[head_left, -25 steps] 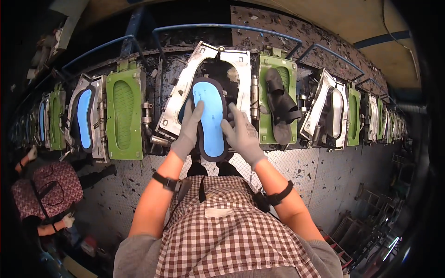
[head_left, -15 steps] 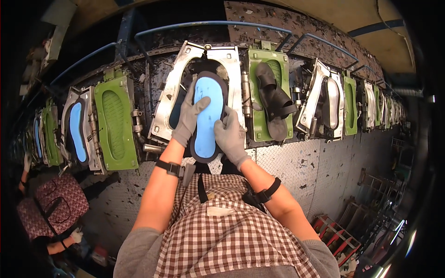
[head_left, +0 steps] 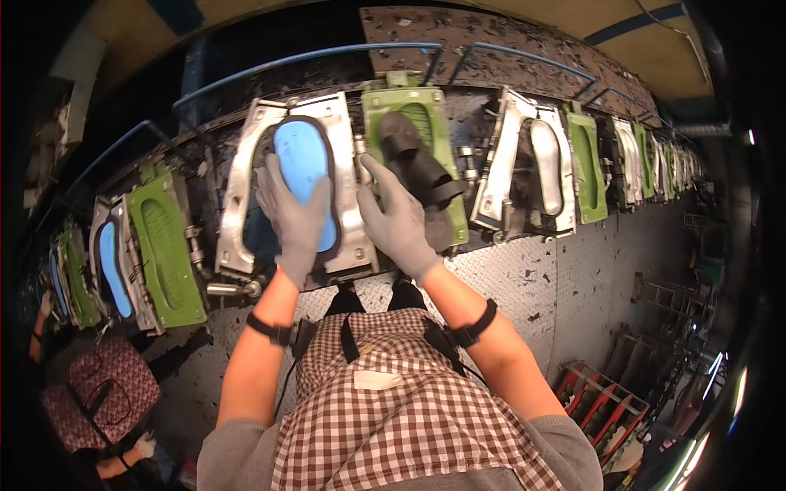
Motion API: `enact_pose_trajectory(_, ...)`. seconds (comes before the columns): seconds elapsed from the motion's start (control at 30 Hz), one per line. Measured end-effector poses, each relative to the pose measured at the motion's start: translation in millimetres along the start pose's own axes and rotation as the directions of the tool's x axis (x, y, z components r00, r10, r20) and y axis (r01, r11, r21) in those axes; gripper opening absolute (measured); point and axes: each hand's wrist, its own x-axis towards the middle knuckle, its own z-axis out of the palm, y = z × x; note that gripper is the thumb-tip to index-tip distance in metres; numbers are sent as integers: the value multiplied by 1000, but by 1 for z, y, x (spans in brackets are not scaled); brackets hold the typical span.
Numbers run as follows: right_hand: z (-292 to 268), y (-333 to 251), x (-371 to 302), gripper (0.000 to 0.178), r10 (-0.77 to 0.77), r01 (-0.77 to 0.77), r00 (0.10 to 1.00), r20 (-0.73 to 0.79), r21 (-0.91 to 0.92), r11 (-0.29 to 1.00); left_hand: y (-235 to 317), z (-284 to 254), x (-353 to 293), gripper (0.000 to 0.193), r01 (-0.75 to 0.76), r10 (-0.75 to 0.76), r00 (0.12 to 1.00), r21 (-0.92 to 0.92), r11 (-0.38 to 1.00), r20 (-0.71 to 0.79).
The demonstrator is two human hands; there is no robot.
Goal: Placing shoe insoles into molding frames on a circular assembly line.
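A blue shoe sole with a dark rim (head_left: 301, 151) lies in the opening of a silver metal mould frame (head_left: 239, 209). Across its lower part rests my gloved left hand (head_left: 295, 214), fingers stretched out, covering much of the blue. To the right, my gloved right hand (head_left: 399, 219) is over the frame's right edge, its fingers extended, thumb apart, and nothing in it. Just beyond that hand, a black strapped sandal (head_left: 422, 173) lies on a green mould half (head_left: 381, 105); the hand hides part of the sandal's left side.
More silver and green moulds run in a row both ways, including a green one (head_left: 168, 254) on the left and a silver frame (head_left: 491, 192) on the right. Behind them runs a blue rail (head_left: 327, 53). A co-worker in a patterned garment (head_left: 110, 385) is at lower left, near a red rack (head_left: 602, 409) opposite.
The blue sole, gripped in both hands before, now lies in the silver frame. Both hands have loosened and spread their fingers. The moulds appear farther left in view.
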Motion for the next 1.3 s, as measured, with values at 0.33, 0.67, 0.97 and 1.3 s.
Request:
enact_pose_trajectory(0.33,-171,109,-30,69,105,-132,977,-188,-139,981,199,57,-36,74,402,-74,905,-786,469,419)
enact_pose_trajectory(0.67,-417,266,27,41,386,-163,896,-218,648,744,386,267,-88,80,540,-112,791,-601,589,601)
enact_pose_trajectory(0.97,-440,298,114,37,-194,179,904,-380,-73,981,404,278,-124,43,689,-47,694,-644,333,719)
enact_pose_trajectory(1.3,-395,266,83,30,-300,534,773,559,-317,784,416,204,-161,39,786,-48,184,-118,607,982)
